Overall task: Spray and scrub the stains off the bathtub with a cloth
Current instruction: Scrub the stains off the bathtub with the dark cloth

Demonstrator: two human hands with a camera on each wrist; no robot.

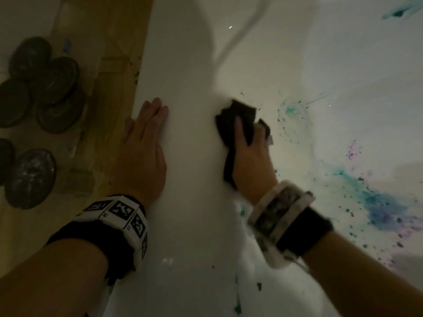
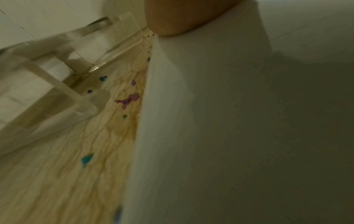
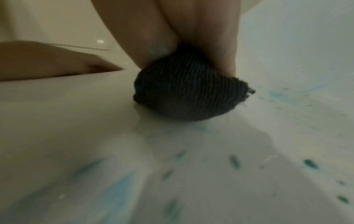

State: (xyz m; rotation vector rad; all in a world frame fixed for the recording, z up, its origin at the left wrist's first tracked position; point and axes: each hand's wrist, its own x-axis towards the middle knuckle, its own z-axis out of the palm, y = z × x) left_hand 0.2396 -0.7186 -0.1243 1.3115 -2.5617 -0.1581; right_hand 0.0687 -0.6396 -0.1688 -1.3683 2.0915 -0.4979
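The white bathtub (image 1: 190, 156) fills the middle and right of the head view. Teal and purple stains (image 1: 375, 202) are smeared and speckled over its inner surface. A dark ribbed cloth (image 1: 242, 115) is bunched in my right hand (image 1: 250, 143), which grips it and presses it against the tub's inner wall just below the rim. In the right wrist view the cloth (image 3: 187, 97) sits under my fingers (image 3: 153, 37) on the wet surface. My left hand (image 1: 146, 133) lies flat, fingers straight, on the tub's rim. No spray bottle is visible.
A wooden floor strip (image 1: 109, 88) with paint specks runs along the tub's outer side. Several dark round stones (image 1: 43, 88) lie on the floor at the left. The left wrist view shows a clear acrylic stand (image 2: 57, 75) beside the tub's outer wall (image 2: 210, 121).
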